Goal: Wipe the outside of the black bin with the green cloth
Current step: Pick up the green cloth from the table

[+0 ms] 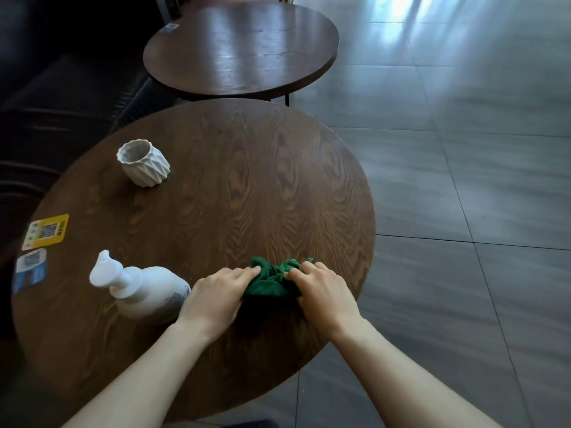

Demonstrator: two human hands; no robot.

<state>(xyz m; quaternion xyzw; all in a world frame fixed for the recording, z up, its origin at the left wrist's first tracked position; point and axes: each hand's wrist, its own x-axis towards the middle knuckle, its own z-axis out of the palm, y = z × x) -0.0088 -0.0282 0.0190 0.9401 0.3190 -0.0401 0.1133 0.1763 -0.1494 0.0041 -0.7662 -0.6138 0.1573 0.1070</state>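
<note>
The green cloth (272,281) lies bunched on the round wooden table (241,186), near its front right part. My left hand (216,298) grips the cloth's left side with its fingers closed on the fabric. My right hand (321,291) grips the right side the same way. Both hands rest low on the tabletop, close together, with the cloth between them. No black bin is in view.
A white pump bottle (139,291) stands just left of my left hand. A white ribbed ceramic cup (143,163) sits at the table's back left. Two QR stickers (46,234) lie on the left edge. A second round table (241,47) stands behind; grey tiled floor (463,180) lies to the right.
</note>
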